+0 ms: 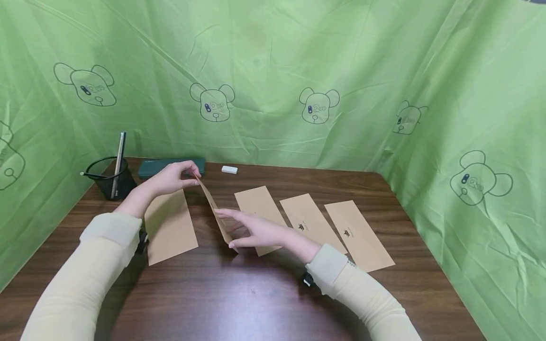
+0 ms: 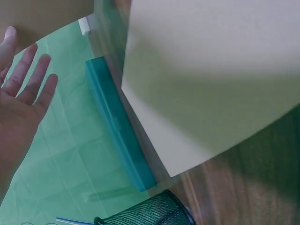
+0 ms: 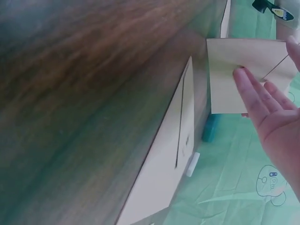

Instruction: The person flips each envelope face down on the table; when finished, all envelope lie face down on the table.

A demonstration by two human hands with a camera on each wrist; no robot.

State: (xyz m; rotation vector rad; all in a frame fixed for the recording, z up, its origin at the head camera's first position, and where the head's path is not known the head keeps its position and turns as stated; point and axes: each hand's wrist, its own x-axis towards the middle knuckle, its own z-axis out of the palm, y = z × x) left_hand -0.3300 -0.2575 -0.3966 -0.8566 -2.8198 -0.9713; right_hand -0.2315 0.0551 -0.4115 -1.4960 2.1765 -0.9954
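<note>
A kraft-paper envelope (image 1: 209,195) is held tilted up on edge between both hands. At its far edge, my left hand (image 1: 172,179) pinches it between thumb and fingertips. My right hand (image 1: 260,229) lays nearly straight fingers against the envelope's face, its thumb tip close to the near edge. In the right wrist view those fingers touch the envelope (image 3: 225,89) beside a diagonal seam line. Beneath the left forearm lies another brown envelope (image 1: 170,227), also large in the left wrist view. Right of the hands, envelopes (image 1: 313,222) lie slanted in a row, some with a small dark crown print.
A black mesh pen cup (image 1: 121,182) with pens stands at the back left. Beside it lie a dark green case (image 1: 149,166) and a white eraser (image 1: 229,169). Green cloth (image 1: 264,57) with bear drawings surrounds the brown wooden table (image 1: 251,298).
</note>
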